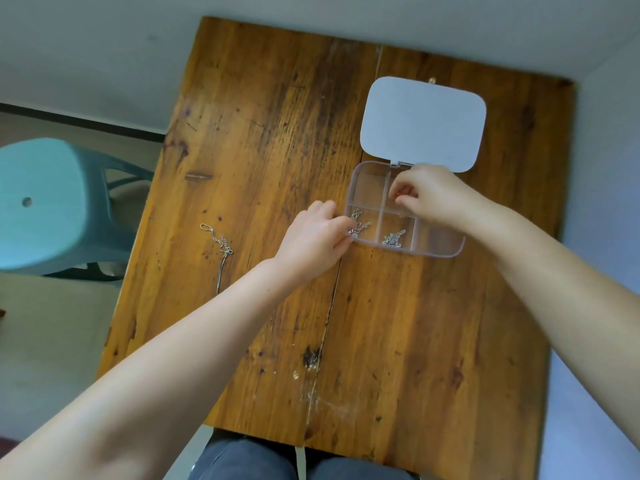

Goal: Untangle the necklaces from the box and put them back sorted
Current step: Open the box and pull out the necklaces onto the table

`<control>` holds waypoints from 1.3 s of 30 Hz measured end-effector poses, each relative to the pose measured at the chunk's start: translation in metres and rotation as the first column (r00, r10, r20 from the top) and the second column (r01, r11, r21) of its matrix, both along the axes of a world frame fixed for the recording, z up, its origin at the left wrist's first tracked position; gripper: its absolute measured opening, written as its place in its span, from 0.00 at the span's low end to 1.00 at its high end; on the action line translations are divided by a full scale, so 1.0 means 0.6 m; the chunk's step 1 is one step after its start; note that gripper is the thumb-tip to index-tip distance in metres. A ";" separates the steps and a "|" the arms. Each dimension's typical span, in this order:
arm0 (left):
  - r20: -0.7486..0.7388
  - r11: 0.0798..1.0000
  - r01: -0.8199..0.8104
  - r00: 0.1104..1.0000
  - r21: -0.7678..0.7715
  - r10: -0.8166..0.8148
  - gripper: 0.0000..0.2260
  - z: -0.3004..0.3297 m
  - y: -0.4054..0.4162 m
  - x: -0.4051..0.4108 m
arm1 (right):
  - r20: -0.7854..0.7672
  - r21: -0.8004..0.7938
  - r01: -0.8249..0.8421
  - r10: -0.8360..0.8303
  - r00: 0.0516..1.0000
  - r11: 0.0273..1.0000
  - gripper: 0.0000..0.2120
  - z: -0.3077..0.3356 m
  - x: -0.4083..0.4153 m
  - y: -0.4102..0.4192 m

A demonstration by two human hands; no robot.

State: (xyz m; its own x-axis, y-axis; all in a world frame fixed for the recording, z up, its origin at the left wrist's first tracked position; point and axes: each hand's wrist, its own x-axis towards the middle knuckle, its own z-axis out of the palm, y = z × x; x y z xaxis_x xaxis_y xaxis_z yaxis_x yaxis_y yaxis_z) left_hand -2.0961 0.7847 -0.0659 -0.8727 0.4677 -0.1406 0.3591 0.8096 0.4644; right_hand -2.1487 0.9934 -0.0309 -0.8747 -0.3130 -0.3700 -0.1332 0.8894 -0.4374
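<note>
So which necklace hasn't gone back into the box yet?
On the wooden table, look left of the clear box, past the left hand. The loose silver chain lies alone on bare wood, while the other chains sit inside compartments.

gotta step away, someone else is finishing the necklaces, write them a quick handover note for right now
Left hand: fingers at the near-left corner of the clear box, steadying it or touching the chain there; grip unclear.
Right hand: fingertips pinched over the far-middle compartment, apparently on something small.
Box lid is open, lying flat behind it.
Done: one chain in the near-left compartment, another chain in the near-middle.
Left: a loose necklace lies on the table, left of the box, still to be put away; then close the lid.
</note>
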 end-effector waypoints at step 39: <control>-0.106 0.930 0.368 0.924 -0.017 -0.368 0.22 -0.007 -0.071 -0.035 | 0.044 -0.214 0.780 -0.792 0.609 0.588 0.07 -0.001 0.203 -0.098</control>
State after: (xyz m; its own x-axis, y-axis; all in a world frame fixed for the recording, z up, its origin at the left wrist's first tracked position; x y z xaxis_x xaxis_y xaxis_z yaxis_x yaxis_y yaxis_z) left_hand -2.1171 0.7423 -0.0699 -0.6486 0.7592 -0.0551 0.6786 0.6095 0.4098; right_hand -2.0268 0.9343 -0.0314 -0.8296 0.4483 -0.3327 0.5503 0.5562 -0.6228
